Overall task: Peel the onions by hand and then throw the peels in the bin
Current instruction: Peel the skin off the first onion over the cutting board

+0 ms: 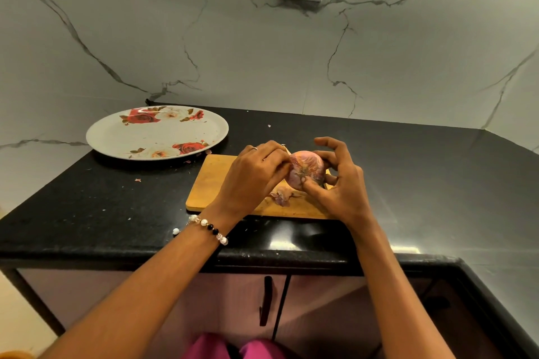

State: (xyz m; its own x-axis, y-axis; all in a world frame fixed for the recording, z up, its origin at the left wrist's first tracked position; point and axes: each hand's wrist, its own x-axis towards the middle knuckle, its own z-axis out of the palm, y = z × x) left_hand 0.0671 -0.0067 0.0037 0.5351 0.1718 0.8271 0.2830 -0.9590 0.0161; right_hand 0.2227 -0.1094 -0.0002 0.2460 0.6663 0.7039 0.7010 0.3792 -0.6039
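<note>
Pink onion [306,169] mid-peel, gripped by my right hand [338,183].
Left hand [256,172] pinches skin; next, tear it off over the board [210,183].

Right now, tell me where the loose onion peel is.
In the head view, the loose peel lies on the wooden cutting board, right of centre, just below the onion held between the left hand and right hand.
</note>
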